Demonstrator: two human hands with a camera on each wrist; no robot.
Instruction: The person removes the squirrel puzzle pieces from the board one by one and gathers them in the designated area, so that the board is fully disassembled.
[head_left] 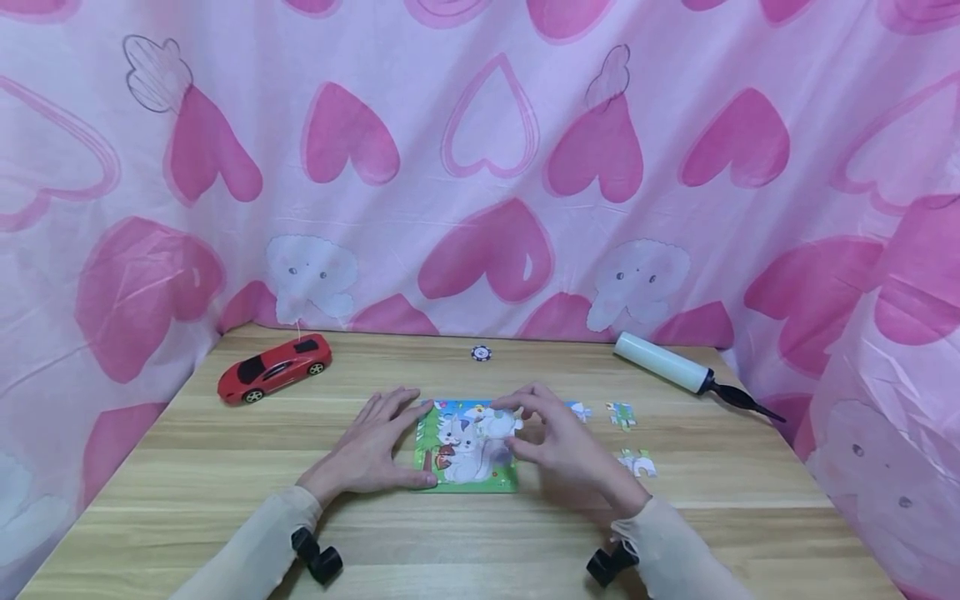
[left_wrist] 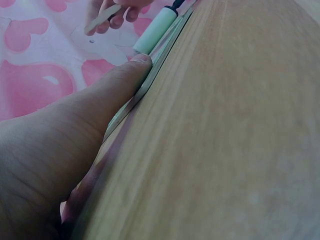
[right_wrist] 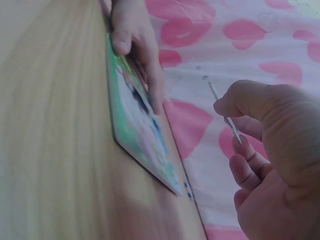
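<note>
A picture puzzle board (head_left: 480, 485) showing white cartoon animals on a green and blue ground lies flat on the table. My left hand (head_left: 367, 450) rests along its left side, fingers spread, the thumb lying on the near left corner. Over the board's right side, my right hand (head_left: 558, 437) pinches a thin puzzle piece (right_wrist: 233, 130) between thumb and fingers. The right wrist view shows this piece edge-on, held up off the board. To the right of the board lie loose puzzle pieces (head_left: 637, 463), one of them partly behind the right hand.
A red toy car (head_left: 275, 368) stands at the back left of the wooden table (head_left: 420, 550). A poker chip (head_left: 481, 353) lies near the back edge. At the back right is a pale green hand pump (head_left: 663, 364) with a black nozzle. A pink heart-patterned curtain (head_left: 405, 250) hangs behind.
</note>
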